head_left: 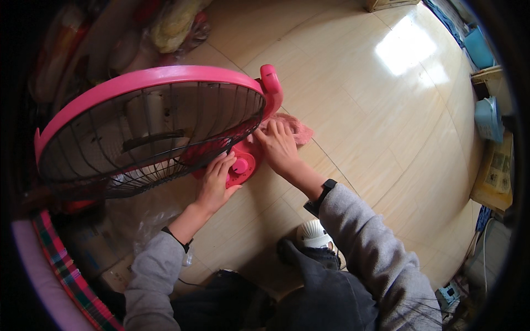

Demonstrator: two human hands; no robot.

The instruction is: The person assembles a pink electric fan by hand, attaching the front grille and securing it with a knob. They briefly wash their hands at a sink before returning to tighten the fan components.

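Note:
A pink electric fan [160,74] with a black wire grille stands tilted in front of me on the left. My left hand [213,185] grips the red control panel at the fan's base, its fingers beside the round pink knob [239,166]. To the right of the panel, my right hand [280,146] presses a pink cloth [301,132] against the side of the fan, fingers bent over it. Part of the cloth hangs out beyond the fingers. The grille hides the fan's rear and some of its base.
Plastic bags [175,27] lie behind the fan at upper left. A plaid fabric edge [66,259] runs along the lower left. Light blue bins [488,118] and a yellow box [493,174] line the right side. The floor [375,127] is tan tile.

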